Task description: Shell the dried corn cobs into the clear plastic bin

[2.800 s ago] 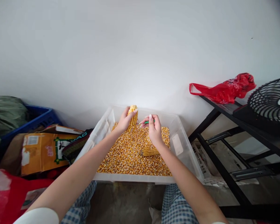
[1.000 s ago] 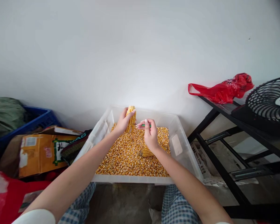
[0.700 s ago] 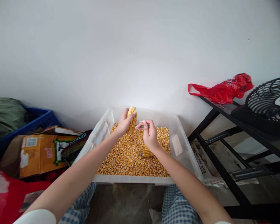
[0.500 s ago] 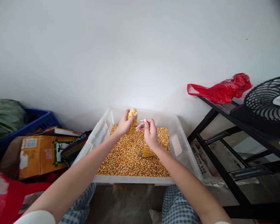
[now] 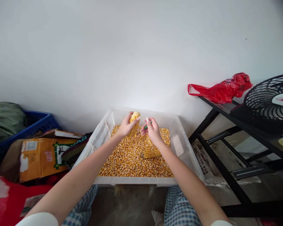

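A clear plastic tub (image 5: 185, 150) sits in front of my knees, filled with loose yellow corn kernels (image 5: 129, 160). My left hand (image 5: 125, 126) is wrapped round a yellow corn cob (image 5: 135, 119), held upright and tilted over the far end of the tub. My right hand (image 5: 152, 131) is closed on a thin green-handled tool (image 5: 145, 127), its tip against the cob. A second corn cob (image 5: 151, 153) lies on the kernels just below my right wrist.
A blue crate (image 5: 35, 124) with a green bag, a brown cardboard box (image 5: 41, 155) and red plastic stand at the left. A black metal rack (image 5: 228, 138) at the right carries a red plastic bag (image 5: 223, 89) and a black fan (image 5: 270, 102). A white wall is behind.
Both hands have stayed at the far end of the tub. The cob has tipped a little to the right and my right hand has shifted slightly up against it.
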A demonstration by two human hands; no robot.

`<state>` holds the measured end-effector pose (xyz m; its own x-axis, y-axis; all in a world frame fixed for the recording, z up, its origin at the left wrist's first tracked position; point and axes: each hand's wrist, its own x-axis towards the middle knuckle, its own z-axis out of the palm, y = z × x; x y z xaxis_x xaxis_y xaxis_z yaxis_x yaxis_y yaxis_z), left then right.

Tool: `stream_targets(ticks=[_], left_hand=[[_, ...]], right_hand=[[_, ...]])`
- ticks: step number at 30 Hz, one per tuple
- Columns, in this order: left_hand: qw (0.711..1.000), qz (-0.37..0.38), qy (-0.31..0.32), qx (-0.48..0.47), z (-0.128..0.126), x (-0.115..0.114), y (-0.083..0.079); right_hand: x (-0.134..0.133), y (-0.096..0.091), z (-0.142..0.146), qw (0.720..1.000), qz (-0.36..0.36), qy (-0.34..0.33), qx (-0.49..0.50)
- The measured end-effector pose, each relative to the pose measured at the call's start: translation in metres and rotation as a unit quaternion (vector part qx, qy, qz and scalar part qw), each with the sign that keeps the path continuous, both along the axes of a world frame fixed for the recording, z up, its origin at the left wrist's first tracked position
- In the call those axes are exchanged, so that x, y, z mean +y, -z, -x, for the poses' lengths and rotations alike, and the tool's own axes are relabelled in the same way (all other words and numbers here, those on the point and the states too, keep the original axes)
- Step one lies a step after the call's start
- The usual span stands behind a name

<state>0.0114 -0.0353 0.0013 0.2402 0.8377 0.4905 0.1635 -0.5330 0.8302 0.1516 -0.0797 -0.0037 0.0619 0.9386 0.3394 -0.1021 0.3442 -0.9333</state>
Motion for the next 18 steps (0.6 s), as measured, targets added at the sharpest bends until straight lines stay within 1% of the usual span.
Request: stream_targets(ticks=[2, 4, 7, 9, 12, 18], left_hand=[[0.998, 0.038, 0.009, -0.046, 0.001, 0.002, -0.001], [0.993, 0.079, 0.037, -0.086, 0.0, 0.003, -0.002], [0.978, 0.141, 0.086, -0.13, 0.0, 0.003, -0.002], [0.971, 0.162, 0.096, -0.147, 0.0, 0.003, -0.002], [0.974, 0.152, 0.079, -0.146, 0.0, 0.004, -0.001], [0.986, 0.113, 0.052, -0.109, 0.0, 0.007, 0.0]], right_hand=[[-0.001, -0.001, 0.002, 1.0, 0.002, -0.016, 0.008], [-0.004, -0.003, 0.005, 1.0, 0.001, -0.015, 0.024], [-0.007, -0.007, 0.007, 0.999, -0.018, 0.023, 0.042], [-0.009, -0.009, 0.007, 0.996, -0.041, 0.054, 0.053], [-0.01, -0.011, 0.006, 0.993, -0.066, 0.077, 0.056], [-0.012, -0.006, 0.012, 0.992, -0.103, 0.065, -0.014]])
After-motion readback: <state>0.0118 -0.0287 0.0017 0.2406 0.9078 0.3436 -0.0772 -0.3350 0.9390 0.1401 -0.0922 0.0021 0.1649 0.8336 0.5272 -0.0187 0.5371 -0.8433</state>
